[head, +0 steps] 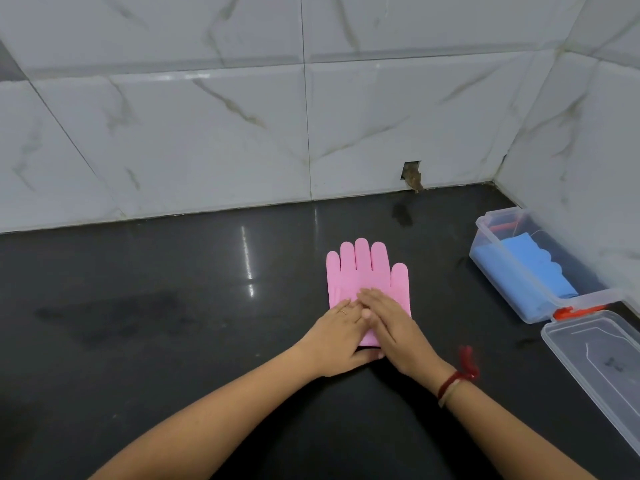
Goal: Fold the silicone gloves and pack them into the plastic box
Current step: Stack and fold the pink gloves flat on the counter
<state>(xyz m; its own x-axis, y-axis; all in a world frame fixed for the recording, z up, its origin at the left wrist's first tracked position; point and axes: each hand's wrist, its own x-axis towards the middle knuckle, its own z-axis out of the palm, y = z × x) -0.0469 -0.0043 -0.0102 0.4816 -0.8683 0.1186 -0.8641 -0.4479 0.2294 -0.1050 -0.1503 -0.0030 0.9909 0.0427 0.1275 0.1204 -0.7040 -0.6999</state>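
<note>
Head view: the task looks partly done. The box (485, 237) stands open at the right of the black counter (173, 306), close to the tiled wall (207, 133). A blue glove (526, 268) already lies folded in it, with something red showing at the far end that I cannot make out. The lid (595, 358) lies flat nearer the person, joined to the box by a red clasp (568, 311).

The pink glove (367, 271) is still to be dealt with. It lies flat on the counter in the middle, well apart from the box, with its fingers spread and pointing at the wall. No fold is visible in it yet. Whether it is one glove or a stacked pair cannot be told. So what remains is folding the pink glove, putting it in the box and probably shutting the lid.

Both hands rest on the glove's near half and grip nothing. The left hand (341, 327), which wears a ring, lies with straight fingers on the palm area and its thumb along the cuff edge. Whether that thumb is tucked under the cuff cannot be told. The right hand (388, 323) lies flat and relaxed beside it, overlapping the left fingertips and pressing down. A red thread (453, 382) circles the right wrist.
</note>
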